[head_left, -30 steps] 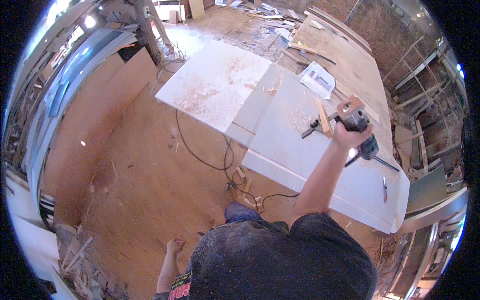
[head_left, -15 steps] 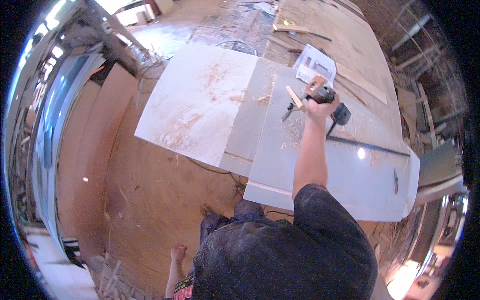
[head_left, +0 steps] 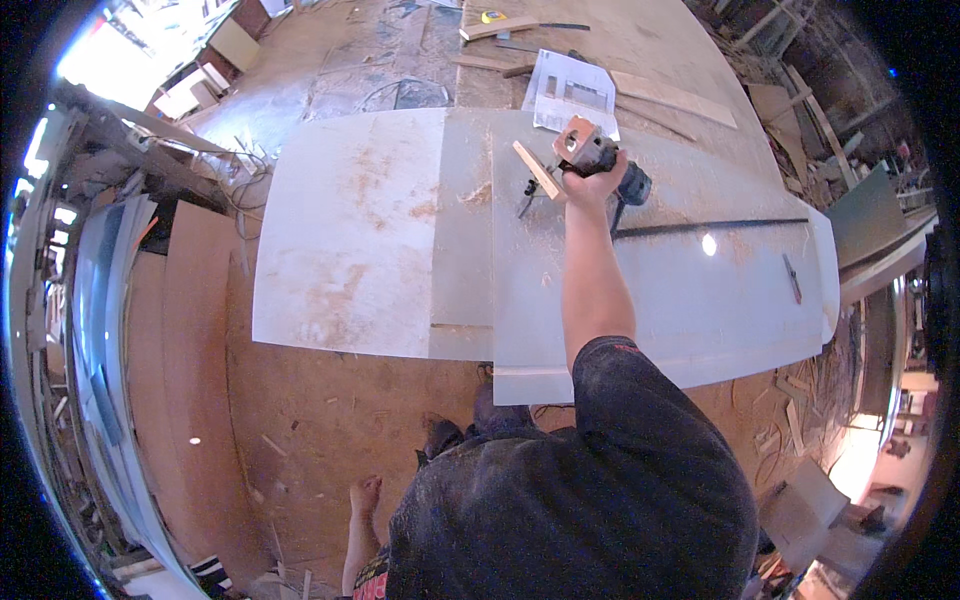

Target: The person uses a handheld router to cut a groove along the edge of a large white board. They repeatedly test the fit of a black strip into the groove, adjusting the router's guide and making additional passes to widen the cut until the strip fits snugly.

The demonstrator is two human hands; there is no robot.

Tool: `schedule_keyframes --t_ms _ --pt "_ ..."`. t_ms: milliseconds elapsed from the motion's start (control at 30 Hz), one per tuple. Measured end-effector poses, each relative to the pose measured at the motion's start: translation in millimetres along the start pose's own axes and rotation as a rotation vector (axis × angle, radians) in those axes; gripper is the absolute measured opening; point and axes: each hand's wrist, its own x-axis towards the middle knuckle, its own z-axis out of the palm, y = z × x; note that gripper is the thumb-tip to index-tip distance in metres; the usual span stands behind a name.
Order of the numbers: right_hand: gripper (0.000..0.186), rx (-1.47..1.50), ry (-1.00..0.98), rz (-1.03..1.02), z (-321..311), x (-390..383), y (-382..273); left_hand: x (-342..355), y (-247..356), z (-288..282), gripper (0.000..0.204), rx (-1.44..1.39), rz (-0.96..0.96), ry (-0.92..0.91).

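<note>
Over the grey board (head_left: 690,320) is a black power tool (head_left: 600,155) — orange-ended.

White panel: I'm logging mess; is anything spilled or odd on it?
Yes, what looks like brown sawdust lies in patches on the white panel, mainly its middle and right side, standing out against its pale surface.

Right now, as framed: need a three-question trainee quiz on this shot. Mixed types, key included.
1. Which hand grips the power tool?
2. Where is the printed sheet?
A) On the floor
B) Beyond the power tool, as seen from the person
C) Between the power tool and the person's torso
3. True or false: the left hand is gripping the printed sheet.

Key:
1. The right hand.
2. B.
3. False; the left hand hangs low by the person's left side, well apart from the sheet.
</note>
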Motion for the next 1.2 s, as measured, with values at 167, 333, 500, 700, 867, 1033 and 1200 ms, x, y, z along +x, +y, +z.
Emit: schedule_keyframes --t_ms 167,333,500,700,867,1033,1200 --pt "0.057 0.395 0.413 0.8 16 -5 -49 22 1 -2 0.032 0.201 0.197 0.03" --pt "0.035 -0.211 0.417 0.714 34 -28 -178 38 25 6 0.037 0.664 0.326 -0.09" --pt "0.027 -1.724 -0.153 0.267 -97 -8 -225 62 16 23 0.035 0.54 0.431 -0.111" --pt "0.031 -1.64 -0.597 0.39 -105 -15 -201 51 26 19 0.037 0.687 0.384 -0.157" --pt "0.036 -1.977 -0.275 0.611 -113 -13 -242 9 85 48 0.037 0.422 0.1 -0.037" --pt "0.042 -1.711 0.263 0.609 -122 -30 -279 -10 85 65 0.037 0.557 0.165 -0.125" --pt "0.045 -0.489 0.804 0.823 -149 -28 -340 -1 56 74 0.039 0.538 0.292 -0.164"
